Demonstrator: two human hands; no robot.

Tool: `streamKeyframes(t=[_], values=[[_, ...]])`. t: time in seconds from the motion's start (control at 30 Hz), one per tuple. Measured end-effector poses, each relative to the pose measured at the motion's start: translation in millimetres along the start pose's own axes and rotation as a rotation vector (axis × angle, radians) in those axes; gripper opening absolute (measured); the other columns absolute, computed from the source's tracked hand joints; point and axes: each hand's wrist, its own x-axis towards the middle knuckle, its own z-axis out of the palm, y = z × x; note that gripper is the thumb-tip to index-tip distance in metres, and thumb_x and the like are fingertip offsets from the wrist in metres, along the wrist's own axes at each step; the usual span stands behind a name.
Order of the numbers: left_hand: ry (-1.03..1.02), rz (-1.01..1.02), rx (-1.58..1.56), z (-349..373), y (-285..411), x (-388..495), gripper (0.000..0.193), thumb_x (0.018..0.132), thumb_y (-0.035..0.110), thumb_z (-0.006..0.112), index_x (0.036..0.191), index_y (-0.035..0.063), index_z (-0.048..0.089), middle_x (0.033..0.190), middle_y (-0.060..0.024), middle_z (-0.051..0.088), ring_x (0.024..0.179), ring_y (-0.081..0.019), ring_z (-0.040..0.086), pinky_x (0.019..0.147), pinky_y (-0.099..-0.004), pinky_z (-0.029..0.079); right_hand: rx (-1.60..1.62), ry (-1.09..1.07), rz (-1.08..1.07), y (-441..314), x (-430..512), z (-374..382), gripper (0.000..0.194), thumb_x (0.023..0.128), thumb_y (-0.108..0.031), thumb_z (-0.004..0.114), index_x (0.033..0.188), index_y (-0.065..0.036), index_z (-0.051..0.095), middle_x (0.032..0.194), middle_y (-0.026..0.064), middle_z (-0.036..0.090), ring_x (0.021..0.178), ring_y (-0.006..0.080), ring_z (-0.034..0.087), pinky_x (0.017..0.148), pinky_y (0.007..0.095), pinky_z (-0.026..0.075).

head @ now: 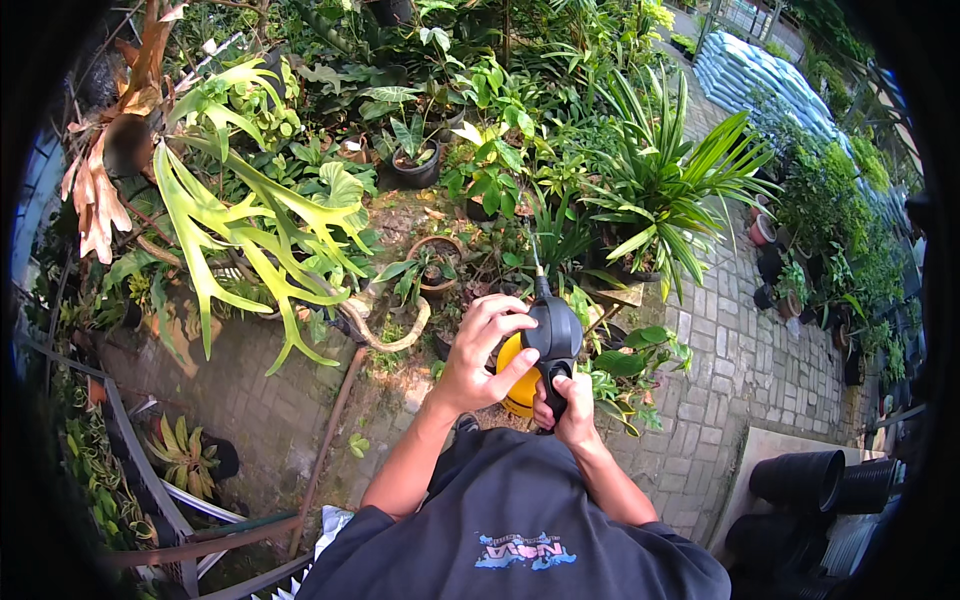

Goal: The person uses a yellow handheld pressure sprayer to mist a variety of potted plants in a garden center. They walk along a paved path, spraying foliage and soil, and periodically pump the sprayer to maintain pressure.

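Observation:
A pressure sprayer with a yellow tank and a black pump head is held out before my body. My right hand wraps around its black handle, the thumb up by the trigger. Against the left side of the pump head is my left hand, its fingers apart and the fingertips at the black plastic; whether they press on it is unclear. The brass-tipped nozzle points away from me, and a thin pale streak like water runs from it towards the strappy green leaves.
A staghorn fern spreads at the left near a curved branch. A terracotta pot stands ahead. Brick paving runs along the right, with stacked black pots and piled blue-white bags. Metal rails stand at lower left.

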Motion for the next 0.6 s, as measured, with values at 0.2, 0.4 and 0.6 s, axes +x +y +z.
streamKeyframes(t=[0.2,0.4,0.6], values=[[-0.439,0.445,0.102,57.8,0.1,61.3,0.028,0.080,0.022,0.071,0.061,0.0083,0.055,0.064,-0.0050,0.053,0.064,-0.0250,0.055,0.064,-0.0368,0.045,-0.080,-0.031,0.027,-5.7,-16.9,-37.5,0.026,0.094,-0.018,0.048,0.116,-0.007,0.038,0.072,0.0063,0.049,0.046,0.0113,0.044,0.039,0.0244,0.036],[-0.402,0.486,0.094,71.6,15.2,93.5,0.039,0.076,0.020,0.068,0.044,0.0086,0.049,0.044,-0.0071,0.046,0.039,-0.0267,0.047,0.043,-0.0369,0.039,-0.332,0.016,0.010,-6.0,-30.7,-61.1,0.075,0.084,-0.014,0.071,0.142,-0.004,0.024,0.096,0.0081,0.054,0.073,0.0146,0.056,0.063,0.0272,0.047],[-0.520,0.551,0.076,96.3,41.9,83.6,0.036,0.072,0.019,0.066,0.043,0.0110,0.047,0.042,-0.0045,0.043,0.038,-0.0237,0.045,0.041,-0.0351,0.036,-0.544,0.126,-0.112,-11.1,-41.2,-62.9,0.064,0.077,-0.013,0.078,0.128,0.000,0.041,0.121,0.0102,0.050,0.106,0.0173,0.052,0.092,0.0317,0.044]])
